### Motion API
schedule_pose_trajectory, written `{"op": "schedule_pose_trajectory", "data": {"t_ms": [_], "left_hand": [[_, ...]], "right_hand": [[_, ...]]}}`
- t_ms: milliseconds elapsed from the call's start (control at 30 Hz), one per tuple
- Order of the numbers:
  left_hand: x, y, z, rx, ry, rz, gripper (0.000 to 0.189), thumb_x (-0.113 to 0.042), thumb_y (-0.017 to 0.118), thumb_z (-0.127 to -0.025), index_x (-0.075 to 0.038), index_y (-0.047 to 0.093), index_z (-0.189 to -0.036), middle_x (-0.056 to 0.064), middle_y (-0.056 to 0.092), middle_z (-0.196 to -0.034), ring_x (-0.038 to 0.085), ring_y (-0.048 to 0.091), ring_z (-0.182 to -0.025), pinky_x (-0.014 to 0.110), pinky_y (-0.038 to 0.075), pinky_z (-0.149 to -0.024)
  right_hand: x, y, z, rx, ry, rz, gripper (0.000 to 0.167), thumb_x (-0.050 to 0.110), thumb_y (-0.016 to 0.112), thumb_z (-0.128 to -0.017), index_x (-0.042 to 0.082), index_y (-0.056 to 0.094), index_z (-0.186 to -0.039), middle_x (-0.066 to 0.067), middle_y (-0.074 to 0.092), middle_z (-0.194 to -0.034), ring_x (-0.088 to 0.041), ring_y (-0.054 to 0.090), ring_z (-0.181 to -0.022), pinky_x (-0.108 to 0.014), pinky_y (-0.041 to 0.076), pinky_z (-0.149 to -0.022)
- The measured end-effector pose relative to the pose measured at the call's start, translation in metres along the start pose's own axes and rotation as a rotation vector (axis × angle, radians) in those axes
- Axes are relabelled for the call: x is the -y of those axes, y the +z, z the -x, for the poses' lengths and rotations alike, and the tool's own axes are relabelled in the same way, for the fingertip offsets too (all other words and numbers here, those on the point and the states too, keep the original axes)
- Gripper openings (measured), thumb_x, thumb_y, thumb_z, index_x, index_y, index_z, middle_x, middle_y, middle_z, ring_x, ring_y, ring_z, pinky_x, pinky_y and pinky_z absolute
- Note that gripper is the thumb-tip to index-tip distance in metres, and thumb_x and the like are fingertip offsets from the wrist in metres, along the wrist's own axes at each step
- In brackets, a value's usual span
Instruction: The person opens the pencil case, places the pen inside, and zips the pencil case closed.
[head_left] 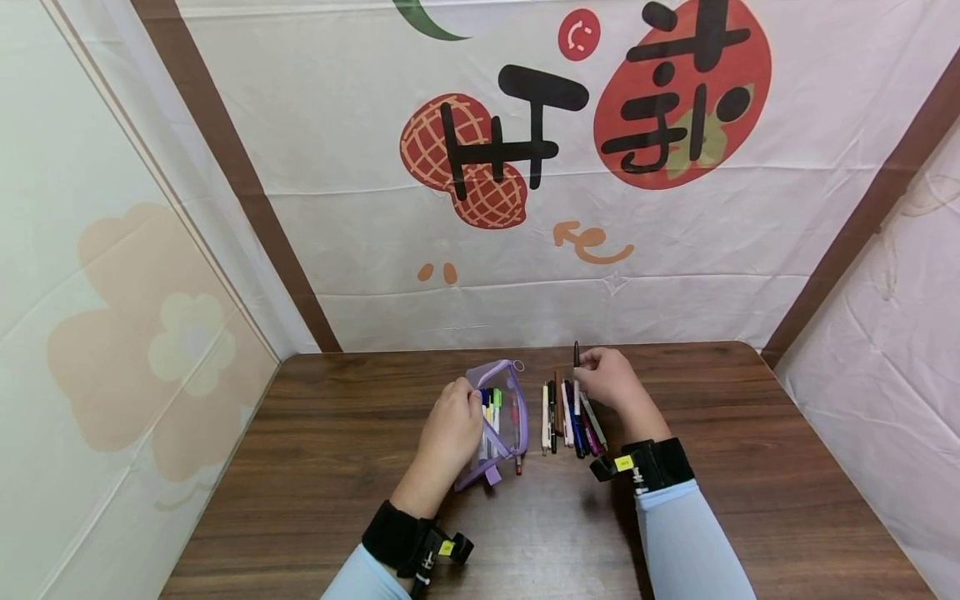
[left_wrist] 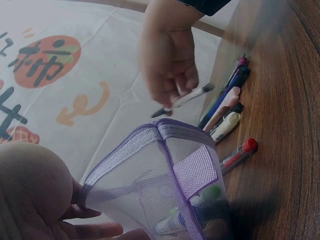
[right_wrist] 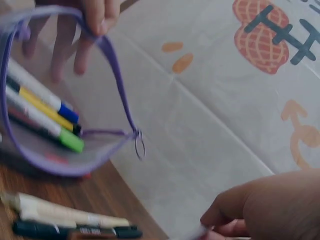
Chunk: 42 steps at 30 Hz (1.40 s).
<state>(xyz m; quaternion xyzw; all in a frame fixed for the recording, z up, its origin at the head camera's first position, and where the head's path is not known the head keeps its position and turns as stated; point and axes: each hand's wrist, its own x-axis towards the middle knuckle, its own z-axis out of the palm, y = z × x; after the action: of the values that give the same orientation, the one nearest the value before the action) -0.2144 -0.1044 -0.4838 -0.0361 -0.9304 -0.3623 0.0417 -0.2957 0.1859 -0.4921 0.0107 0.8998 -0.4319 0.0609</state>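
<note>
Loose pens (head_left: 567, 417) lie toward the bench's far edge (head_left: 390, 358), beside the pouch (head_left: 523, 417) left grip (head_left: 452, 425) pinches; right grip (head_left: 610, 380) pinches another pen (left_wrist: 191, 96) above.

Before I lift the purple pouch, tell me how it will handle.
The purple pouch will probably sag when lifted, as its mesh looks thin and see-through. The markers inside may slide out if it tips, since its mouth gapes open.
</note>
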Motion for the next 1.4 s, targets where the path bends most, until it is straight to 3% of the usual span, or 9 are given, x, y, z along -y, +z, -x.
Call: {"op": "schedule_pose_trajectory", "data": {"t_ms": [100,267,467,600,867,1067,1200,1400], "left_hand": [[0.0,0.0,0.0,0.001,0.0,-0.001,0.027,-0.021,0.048,-0.121,-0.003,0.064,-0.111,0.01,0.061,-0.101,0.022,0.061,-0.087,0.042,0.058,-0.08],[0.0,-0.001,0.001,0.002,0.001,-0.002,0.026,-0.021,0.048,-0.121,-0.002,0.064,-0.112,0.01,0.061,-0.101,0.022,0.061,-0.086,0.042,0.057,-0.079],[-0.002,-0.002,0.001,0.003,-0.009,0.002,0.026,-0.021,0.048,-0.121,-0.002,0.065,-0.114,0.01,0.062,-0.102,0.022,0.061,-0.086,0.042,0.058,-0.079],[-0.001,-0.001,0.0,-0.004,-0.005,-0.001,0.025,-0.019,0.049,-0.12,-0.002,0.065,-0.113,0.011,0.062,-0.101,0.022,0.061,-0.085,0.042,0.057,-0.078],[0.0,0.001,-0.002,-0.021,-0.004,-0.01,0.024,-0.019,0.05,-0.12,-0.002,0.065,-0.111,0.012,0.063,-0.103,0.024,0.062,-0.088,0.045,0.058,-0.081],[0.0,-0.001,-0.001,-0.025,0.005,-0.003,0.023,-0.018,0.05,-0.119,-0.003,0.063,-0.107,0.013,0.062,-0.103,0.026,0.061,-0.09,0.046,0.056,-0.082],[0.001,-0.001,-0.002,-0.03,0.009,0.001,0.022,-0.017,0.051,-0.118,-0.003,0.062,-0.106,0.013,0.062,-0.103,0.026,0.061,-0.089,0.047,0.056,-0.082],[0.001,0.0,-0.002,-0.028,0.006,-0.004,0.023,-0.018,0.05,-0.119,-0.003,0.063,-0.108,0.012,0.062,-0.103,0.025,0.061,-0.088,0.045,0.056,-0.08]], "right_hand": [[0.006,0.006,0.0,0.005,-0.023,-0.127,0.038,0.015,0.066,-0.111,-0.007,0.066,-0.142,-0.024,0.076,-0.121,-0.032,0.081,-0.096,-0.044,0.069,-0.085],[0.017,0.02,0.0,0.024,-0.035,-0.285,0.035,0.011,0.071,-0.107,-0.008,0.067,-0.137,-0.024,0.081,-0.116,-0.03,0.083,-0.092,-0.047,0.071,-0.086],[0.027,0.041,0.003,0.116,-0.032,-0.442,0.018,0.005,0.072,-0.106,-0.006,0.067,-0.12,-0.02,0.084,-0.106,-0.026,0.083,-0.086,-0.05,0.071,-0.088],[0.034,0.055,0.007,0.185,-0.052,-0.445,0.012,0.003,0.071,-0.105,-0.004,0.067,-0.114,-0.019,0.084,-0.102,-0.023,0.082,-0.082,-0.053,0.071,-0.088],[0.044,0.081,0.013,0.291,0.0,-0.46,0.014,0.002,0.075,-0.1,-0.005,0.069,-0.111,-0.014,0.083,-0.089,-0.018,0.08,-0.074,-0.037,0.071,-0.074],[0.05,0.096,0.018,0.363,-0.008,-0.467,0.036,0.001,0.078,-0.101,-0.013,0.07,-0.132,-0.016,0.085,-0.091,-0.017,0.081,-0.075,-0.033,0.07,-0.072],[0.053,0.096,0.021,0.394,-0.037,-0.458,0.046,0.003,0.078,-0.102,-0.013,0.066,-0.143,-0.02,0.086,-0.098,-0.018,0.083,-0.08,-0.035,0.071,-0.076],[0.048,0.084,0.017,0.383,-0.039,-0.423,0.038,0.006,0.076,-0.104,-0.012,0.068,-0.137,-0.019,0.085,-0.096,-0.017,0.082,-0.077,-0.035,0.071,-0.075]]}}
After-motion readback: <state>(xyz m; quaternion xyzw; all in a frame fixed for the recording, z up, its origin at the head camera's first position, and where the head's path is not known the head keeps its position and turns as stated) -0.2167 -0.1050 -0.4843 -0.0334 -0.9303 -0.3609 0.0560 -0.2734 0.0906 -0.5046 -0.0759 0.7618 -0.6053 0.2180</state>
